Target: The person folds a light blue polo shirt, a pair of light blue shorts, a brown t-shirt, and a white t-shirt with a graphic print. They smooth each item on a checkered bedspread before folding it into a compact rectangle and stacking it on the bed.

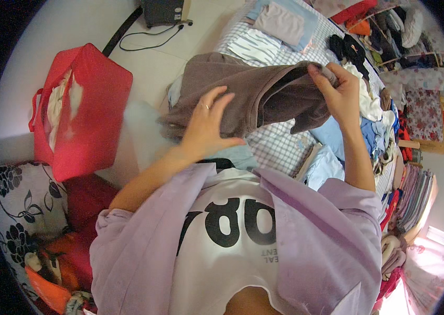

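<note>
A brown garment (227, 86) of thick cloth hangs in front of me, over the edge of a checked bed. An opening in it gapes towards the right; which kind of garment it is, I cannot tell. My right hand (341, 94) pinches its upper right edge between thumb and fingers and holds it raised. Against the lower left part of the cloth, my left hand (205, 123) has its fingers and thumb apart and grips nothing; whether it touches the cloth is unclear.
On the bed's checked cover (279, 147) lie folded clothes (279, 23), a striped folded piece (253, 46) and heaped blue clothes (332, 142). A red storage bag (98, 115) stands to the left. Beyond it, a dark heater (164, 11) trails a black cord (146, 47) on the tiles.
</note>
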A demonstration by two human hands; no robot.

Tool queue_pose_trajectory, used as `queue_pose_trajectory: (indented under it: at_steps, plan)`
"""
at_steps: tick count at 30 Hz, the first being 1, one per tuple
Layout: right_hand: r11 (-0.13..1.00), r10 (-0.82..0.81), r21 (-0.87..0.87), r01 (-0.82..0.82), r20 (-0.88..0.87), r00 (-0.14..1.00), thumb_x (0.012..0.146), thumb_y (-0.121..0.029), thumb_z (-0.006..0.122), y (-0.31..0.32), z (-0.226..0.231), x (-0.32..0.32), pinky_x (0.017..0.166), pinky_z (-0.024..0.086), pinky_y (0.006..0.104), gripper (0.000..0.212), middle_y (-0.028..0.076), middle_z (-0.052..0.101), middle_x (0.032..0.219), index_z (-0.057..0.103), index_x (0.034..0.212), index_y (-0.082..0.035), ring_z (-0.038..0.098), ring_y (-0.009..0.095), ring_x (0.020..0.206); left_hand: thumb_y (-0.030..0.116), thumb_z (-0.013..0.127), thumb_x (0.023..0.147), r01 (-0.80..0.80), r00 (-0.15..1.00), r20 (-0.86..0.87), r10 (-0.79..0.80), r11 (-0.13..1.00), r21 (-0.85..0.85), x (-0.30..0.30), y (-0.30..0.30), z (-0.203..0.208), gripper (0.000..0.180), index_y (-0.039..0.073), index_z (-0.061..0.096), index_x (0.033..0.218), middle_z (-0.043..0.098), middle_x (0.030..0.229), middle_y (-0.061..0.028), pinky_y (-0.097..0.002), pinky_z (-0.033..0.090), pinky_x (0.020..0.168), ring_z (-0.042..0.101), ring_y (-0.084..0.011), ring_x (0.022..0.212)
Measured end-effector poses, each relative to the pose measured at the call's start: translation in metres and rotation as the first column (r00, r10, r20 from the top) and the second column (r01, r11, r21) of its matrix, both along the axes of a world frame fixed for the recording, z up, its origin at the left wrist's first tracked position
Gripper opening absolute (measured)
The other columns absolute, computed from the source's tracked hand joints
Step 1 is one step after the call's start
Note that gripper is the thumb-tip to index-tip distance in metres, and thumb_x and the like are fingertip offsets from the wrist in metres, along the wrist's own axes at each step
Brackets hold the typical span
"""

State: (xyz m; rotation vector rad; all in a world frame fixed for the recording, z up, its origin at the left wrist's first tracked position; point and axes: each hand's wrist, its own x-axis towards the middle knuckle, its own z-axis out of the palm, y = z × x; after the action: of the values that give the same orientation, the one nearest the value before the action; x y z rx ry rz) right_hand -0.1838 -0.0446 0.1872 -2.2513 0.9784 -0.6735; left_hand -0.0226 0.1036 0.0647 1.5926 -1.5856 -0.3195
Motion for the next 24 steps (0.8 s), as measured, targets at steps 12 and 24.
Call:
queue_pose_trajectory:
  at_steps: [12, 24]
  plan:
    - [0.996, -0.044, 0.080, 0.034, 0.133, 0.990, 0.071, -0.021, 0.059, 0.001, 0.012, 0.008, 0.039, 0.028, 0.0192, 0.026, -0.004, 0.045, 0.049, 0.052, 0.059, 0.000, 0.036, 0.002, 0.045, 0.027, 0.068, 0.055, -0.184, 0.978, 0.038, 0.208, 0.925, -0.331, -0.035, 0.002, -0.025, 0.041, 0.009, 0.047, 0.084, 0.038, 0.092, -0.0067, -0.0363, 0.029, 0.073, 0.038, -0.0242, 0.089]
    - [0.998, -0.033, 0.053, 0.027, 0.116, 0.993, 0.071, -0.022, 0.060, 0.004, 0.015, 0.007, 0.040, 0.027, 0.0188, 0.026, -0.005, 0.044, 0.050, 0.052, 0.059, 0.000, 0.036, 0.002, 0.047, 0.027, 0.067, 0.052, -0.238, 0.941, 0.174, 0.289, 0.934, -0.266, -0.032, -0.022, -0.014, 0.042, 0.009, 0.047, 0.084, 0.040, 0.089, -0.0073, -0.0366, 0.028, 0.071, 0.039, -0.0248, 0.086]
